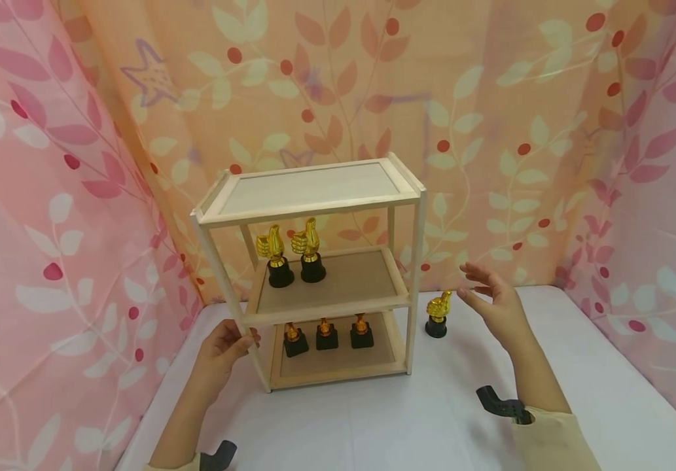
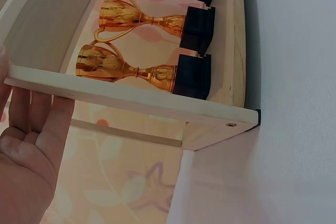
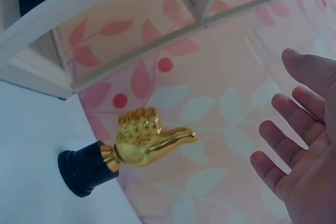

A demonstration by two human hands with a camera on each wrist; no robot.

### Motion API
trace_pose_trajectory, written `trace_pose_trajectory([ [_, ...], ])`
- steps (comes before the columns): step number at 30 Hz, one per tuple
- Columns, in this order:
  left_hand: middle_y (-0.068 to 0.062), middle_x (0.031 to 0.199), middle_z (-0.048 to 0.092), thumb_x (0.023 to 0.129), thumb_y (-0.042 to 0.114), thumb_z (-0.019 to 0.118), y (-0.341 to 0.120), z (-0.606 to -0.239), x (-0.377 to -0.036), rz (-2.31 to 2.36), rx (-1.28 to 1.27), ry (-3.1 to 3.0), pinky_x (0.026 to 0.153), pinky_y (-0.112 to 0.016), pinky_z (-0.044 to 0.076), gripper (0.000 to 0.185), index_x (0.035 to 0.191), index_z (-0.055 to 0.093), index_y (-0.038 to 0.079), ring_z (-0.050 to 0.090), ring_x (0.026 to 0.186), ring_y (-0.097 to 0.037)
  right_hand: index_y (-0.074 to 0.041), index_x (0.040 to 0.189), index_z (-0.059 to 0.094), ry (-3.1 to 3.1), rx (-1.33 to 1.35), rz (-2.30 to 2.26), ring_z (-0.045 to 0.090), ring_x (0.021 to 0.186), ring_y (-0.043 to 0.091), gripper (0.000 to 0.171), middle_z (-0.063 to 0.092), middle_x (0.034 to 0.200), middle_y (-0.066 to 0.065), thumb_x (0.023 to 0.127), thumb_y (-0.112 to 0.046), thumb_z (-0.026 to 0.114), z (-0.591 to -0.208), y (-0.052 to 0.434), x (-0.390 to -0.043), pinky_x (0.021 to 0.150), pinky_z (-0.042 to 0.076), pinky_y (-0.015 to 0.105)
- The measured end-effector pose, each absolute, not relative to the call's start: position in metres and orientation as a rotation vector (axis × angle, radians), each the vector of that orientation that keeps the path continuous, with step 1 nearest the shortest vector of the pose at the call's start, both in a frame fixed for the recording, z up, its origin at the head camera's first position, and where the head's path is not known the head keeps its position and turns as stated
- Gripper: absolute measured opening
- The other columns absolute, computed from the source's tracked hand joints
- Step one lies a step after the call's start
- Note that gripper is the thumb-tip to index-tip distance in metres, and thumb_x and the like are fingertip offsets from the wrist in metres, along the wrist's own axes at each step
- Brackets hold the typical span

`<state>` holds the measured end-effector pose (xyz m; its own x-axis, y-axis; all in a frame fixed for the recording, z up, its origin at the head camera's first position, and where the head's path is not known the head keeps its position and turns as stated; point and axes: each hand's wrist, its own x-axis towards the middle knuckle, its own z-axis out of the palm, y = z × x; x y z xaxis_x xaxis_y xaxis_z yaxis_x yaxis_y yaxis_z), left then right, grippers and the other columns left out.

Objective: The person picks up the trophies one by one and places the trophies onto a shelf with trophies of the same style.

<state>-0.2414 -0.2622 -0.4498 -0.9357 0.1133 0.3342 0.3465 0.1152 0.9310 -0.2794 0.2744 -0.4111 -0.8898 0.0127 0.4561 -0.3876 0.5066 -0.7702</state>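
Holding the shelf (image 1: 314, 275): left hand (image 1: 222, 347).

Bright, even, warm pink-tinted light; soft faint shadows; slightly hazy wrist views, no glare.

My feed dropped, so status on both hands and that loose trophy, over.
Left hand grips the shelf's front left post. Right hand open, beside the thumbs-up trophy, not touching. Nothing between them.
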Motion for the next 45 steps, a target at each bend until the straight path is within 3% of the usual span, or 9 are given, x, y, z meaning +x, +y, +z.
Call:
trace_pose_trajectory([
  [4, -0.006, 0.106, 0.07, 0.101, 0.004, 0.063, -0.262, -0.45, -0.242, -1.918, -0.462, -2.197, 0.089, -0.025, 0.058, 0.026, 0.118, 0.049, -0.01, 0.071, 0.099, -0.012, -0.016, 0.152, 0.047, -2.375, 0.313, 1.389, 0.052, 0.131, 0.025, 0.062, 0.055, 0.149, 0.009, 0.097, -0.03, 0.072, -0.422, 0.28, -0.288, 0.101, 0.042, 0.019],
  [9, -0.008, 0.107, 0.07, 0.101, 0.004, 0.062, -0.262, -0.452, -0.242, -1.891, -0.475, -2.204, 0.088, -0.024, 0.058, 0.027, 0.119, 0.049, -0.01, 0.071, 0.1, -0.014, -0.011, 0.154, 0.043, -2.425, 0.306, 1.444, 0.047, 0.139, 0.034, 0.069, 0.051, 0.152, 0.012, 0.095, -0.031, 0.074, -0.437, 0.284, -0.3, 0.111, 0.042, 0.05],
  [12, -0.008, 0.108, 0.069, 0.101, 0.004, 0.062, -0.262, -0.453, -0.242, -1.884, -0.476, -2.212, 0.088, -0.024, 0.058, 0.027, 0.12, 0.049, -0.01, 0.071, 0.101, -0.015, -0.009, 0.155, 0.039, -2.445, 0.29, 1.493, 0.044, 0.141, 0.036, 0.074, 0.048, 0.154, 0.015, 0.095, -0.032, 0.075, -0.448, 0.288, -0.305, 0.113, 0.037, 0.06],
  [18, -0.005, 0.108, 0.069, 0.101, 0.005, 0.063, -0.262, -0.453, -0.243, -1.883, -0.451, -2.228, 0.089, -0.025, 0.058, 0.027, 0.121, 0.05, -0.006, 0.071, 0.101, -0.013, -0.007, 0.158, 0.033, -2.456, 0.265, 1.613, 0.039, 0.144, 0.042, 0.078, 0.043, 0.158, 0.018, 0.095, -0.023, 0.075, -0.468, 0.293, -0.314, 0.116, 0.032, 0.064],
  [27, -0.002, 0.107, 0.07, 0.101, 0.007, 0.064, -0.261, -0.452, -0.242, -1.885, -0.429, -2.24, 0.088, -0.026, 0.058, 0.027, 0.121, 0.05, -0.006, 0.071, 0.1, -0.011, -0.002, 0.157, 0.033, -2.463, 0.3, 1.656, 0.041, 0.141, 0.047, 0.075, 0.042, 0.156, 0.026, 0.094, -0.01, 0.074, -0.491, 0.289, -0.323, 0.114, 0.033, 0.065],
  [38, -0.004, 0.106, 0.07, 0.101, 0.004, 0.061, -0.262, -0.452, -0.242, -1.885, -0.484, -2.21, 0.087, -0.024, 0.058, 0.025, 0.119, 0.049, -0.01, 0.07, 0.099, -0.01, -0.002, 0.154, 0.037, -2.506, 0.289, 1.676, 0.042, 0.139, 0.047, 0.074, 0.046, 0.152, 0.027, 0.092, -0.013, 0.077, -0.511, 0.285, -0.329, 0.113, 0.036, 0.064],
  [45, -0.004, 0.106, 0.07, 0.101, 0.004, 0.062, -0.262, -0.452, -0.243, -1.891, -0.486, -2.206, 0.087, -0.024, 0.058, 0.027, 0.119, 0.049, -0.01, 0.071, 0.1, -0.011, -0.002, 0.156, 0.034, -2.605, 0.204, 1.632, 0.032, 0.146, 0.048, 0.075, 0.038, 0.157, 0.028, 0.095, -0.019, 0.074, -0.518, 0.282, -0.33, 0.118, 0.026, 0.067],
])
